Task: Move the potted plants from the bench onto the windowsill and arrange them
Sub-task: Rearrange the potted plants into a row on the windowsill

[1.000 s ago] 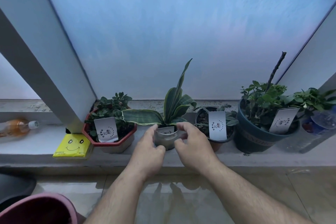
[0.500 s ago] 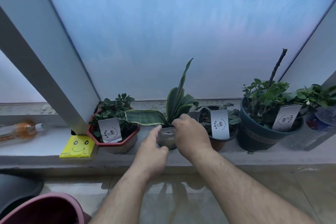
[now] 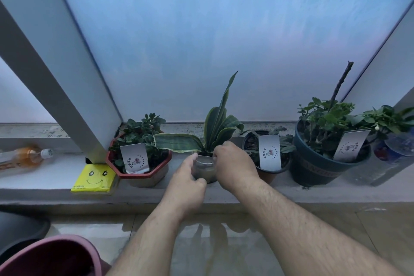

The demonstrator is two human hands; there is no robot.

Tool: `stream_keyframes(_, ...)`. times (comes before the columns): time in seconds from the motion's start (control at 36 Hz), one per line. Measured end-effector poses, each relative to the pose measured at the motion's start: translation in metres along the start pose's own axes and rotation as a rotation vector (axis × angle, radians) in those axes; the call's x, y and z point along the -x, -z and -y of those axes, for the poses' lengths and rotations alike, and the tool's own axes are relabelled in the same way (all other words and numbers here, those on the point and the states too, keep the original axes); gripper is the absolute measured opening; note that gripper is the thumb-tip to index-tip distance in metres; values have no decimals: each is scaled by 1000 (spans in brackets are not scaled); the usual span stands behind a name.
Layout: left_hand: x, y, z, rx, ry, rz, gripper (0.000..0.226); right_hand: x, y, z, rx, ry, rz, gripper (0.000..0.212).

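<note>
Setting: we face a frosted window pane above a grey windowsill, with a slanted white frame post coming down at the left.
Far left: we see a bottle of orange liquid lying on its side on the sill, its cap towards the post.
Yellow packet: a smiley-face packet lies flat at the foot of the post, just beside the red pot.
Red pot: we see an octagonal red pot with small leafy growth and a white card upright in its soil.
Left hand: our left hand grips the left side of the small grey pot, fingers curled round it.
Small grey pot: the small grey pot with the striped long-leaved plant stands on the sill between the red pot and the brown pot; one broad leaf reaches over the red pot.
Right hand: our right hand holds the pot's right rim, fingers curled over the top and hiding much of it.
Brown pot: a brown pot with a white label sits just beside our right hand.
Blue pot: a dark blue pot carries a bushy plant, a bare stick and a tilted card.
Far right: a clear container with another green plant stands at the edge; detail is unclear.
Near us: a pink basin rim shows at the lower left.
</note>
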State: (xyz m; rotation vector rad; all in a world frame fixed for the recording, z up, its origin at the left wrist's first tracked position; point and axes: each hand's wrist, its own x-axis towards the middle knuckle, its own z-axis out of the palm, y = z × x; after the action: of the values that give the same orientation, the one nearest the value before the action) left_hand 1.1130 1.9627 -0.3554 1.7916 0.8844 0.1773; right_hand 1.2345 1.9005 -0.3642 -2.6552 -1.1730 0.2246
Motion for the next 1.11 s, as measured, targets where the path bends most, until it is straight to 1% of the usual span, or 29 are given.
stream_keyframes(0.11, -1, -2, 2, 17, -2, -10, 70, 0, 1, -3, -12, -5, -8, 13)
stream_keyframes(0.22, -1, -2, 3, 22, 35, -21, 70, 1, 2, -3, -19, -6, 0, 11)
stream_keyframes(0.36, 0, 2, 2, -10, 9, -3, 70, 5, 3, -3, -23, -6, 4, 11)
stream_keyframes(0.42, 0, 2, 3, -17, -2, -9, 69, 8, 5, -3, -38, -10, 11, 12)
stream_keyframes(0.47, 0, 3, 3, -20, -8, -13, 69, 14, 8, -3, -66, -13, 17, 17)
stream_keyframes(0.53, 0, 4, 2, -20, -20, -17, 69, 21, 15, -6, -123, -25, 26, 24)
stream_keyframes(0.67, 0, 7, -5, -17, -85, -51, 64, 43, 40, -19, -308, -79, 44, 32)
stream_keyframes(0.75, 1, 6, -12, 11, -138, -120, 56, 57, 55, -28, -470, -129, 52, 37)
stream_keyframes(0.86, 0, 3, -16, 67, -201, -222, 42, 73, 65, -40, -573, -157, 23, 38)
stream_keyframes(0.92, 0, 1, -17, 91, -206, -238, 39, 79, 66, -46, -626, -192, -11, 37)
stream_keyframes(1.0, 3, -8, -20, 126, -195, -202, 39, 83, 69, -61, -660, -262, -57, 35)
stream_keyframes(1.11, 8, -27, -27, 113, -180, -92, 44, 80, 70, -87, -646, -375, -95, 40)
